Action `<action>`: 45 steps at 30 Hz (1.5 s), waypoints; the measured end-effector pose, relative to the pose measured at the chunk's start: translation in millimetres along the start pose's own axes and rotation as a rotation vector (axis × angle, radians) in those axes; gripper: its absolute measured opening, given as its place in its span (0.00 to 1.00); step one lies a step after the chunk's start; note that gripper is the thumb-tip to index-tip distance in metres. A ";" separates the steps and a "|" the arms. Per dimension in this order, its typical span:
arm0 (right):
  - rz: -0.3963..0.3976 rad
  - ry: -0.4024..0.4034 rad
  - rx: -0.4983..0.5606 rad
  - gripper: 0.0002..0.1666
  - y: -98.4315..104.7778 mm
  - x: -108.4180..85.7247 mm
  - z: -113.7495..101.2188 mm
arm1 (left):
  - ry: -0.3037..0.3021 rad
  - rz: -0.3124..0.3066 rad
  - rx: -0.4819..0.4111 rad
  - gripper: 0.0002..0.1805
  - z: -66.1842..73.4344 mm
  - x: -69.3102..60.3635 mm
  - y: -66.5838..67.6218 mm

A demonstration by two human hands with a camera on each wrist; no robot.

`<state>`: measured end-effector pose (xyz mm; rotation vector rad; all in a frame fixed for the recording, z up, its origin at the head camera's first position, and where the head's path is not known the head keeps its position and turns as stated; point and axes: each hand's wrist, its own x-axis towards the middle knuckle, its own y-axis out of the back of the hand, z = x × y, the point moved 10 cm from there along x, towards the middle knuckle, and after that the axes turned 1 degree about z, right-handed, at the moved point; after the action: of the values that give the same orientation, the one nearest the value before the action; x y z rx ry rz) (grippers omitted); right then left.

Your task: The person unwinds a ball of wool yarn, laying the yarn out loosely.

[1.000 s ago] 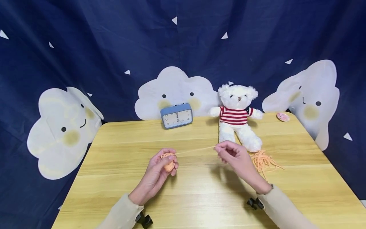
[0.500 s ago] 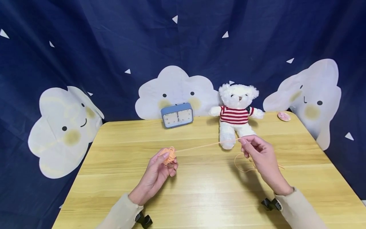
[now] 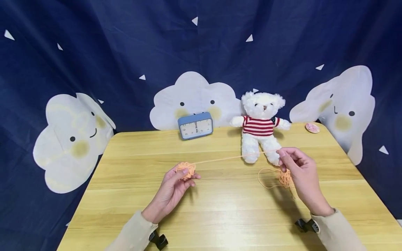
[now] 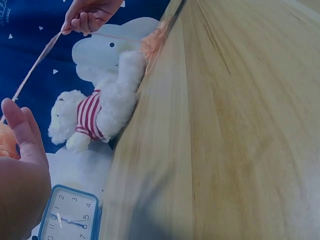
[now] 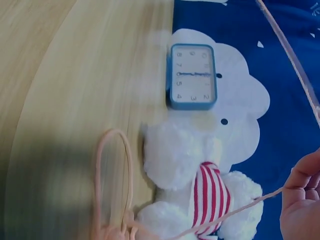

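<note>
One yarn strand (image 3: pixel 226 159) is being drawn farther right, pinched by the right hand (image 3: pixel 300 170); one yarn ball (image 3: pixel 190 168) is being held by the left hand (image 3: pixel 172 187).

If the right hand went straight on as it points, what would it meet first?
Likely the white teddy bear, at its legs, though how high the right hand hovers is unclear.

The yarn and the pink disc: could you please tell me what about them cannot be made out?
Loose yarn pile, head view: partly hidden behind the right hand.
Yarn ball, left wrist view: cut off by the left edge.
Pink disc, head view: pattern too small.
</note>
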<state>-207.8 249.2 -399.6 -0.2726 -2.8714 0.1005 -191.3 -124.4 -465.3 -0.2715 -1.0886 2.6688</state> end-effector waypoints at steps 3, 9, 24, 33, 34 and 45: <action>0.041 -0.007 0.026 0.12 10.6 -0.5 0.3 | -0.004 0.020 0.010 0.19 1.1 -0.2 3.2; 0.119 -0.028 0.092 0.11 33.2 -2.2 6.4 | -0.031 0.082 0.061 0.21 4.7 -1.1 11.2; 0.055 -0.220 0.030 0.07 93.8 -3.5 58.1 | -0.078 0.083 0.119 0.21 13.7 -2.8 13.2; -0.078 -0.370 -0.425 0.12 131.6 3.5 87.5 | -0.089 0.111 0.147 0.14 13.3 -1.9 14.9; -0.102 -0.376 -0.452 0.13 131.2 3.7 89.8 | -0.092 0.109 0.146 0.13 13.4 -1.9 14.4; -0.213 -0.336 -0.594 0.24 99.5 -3.9 83.3 | -0.073 0.067 0.135 0.19 10.7 -0.4 7.9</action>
<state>-208.1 342.3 -490.1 -0.0538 -3.1676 -0.8289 -195.0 -137.0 -463.2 -0.1892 -0.9299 2.8169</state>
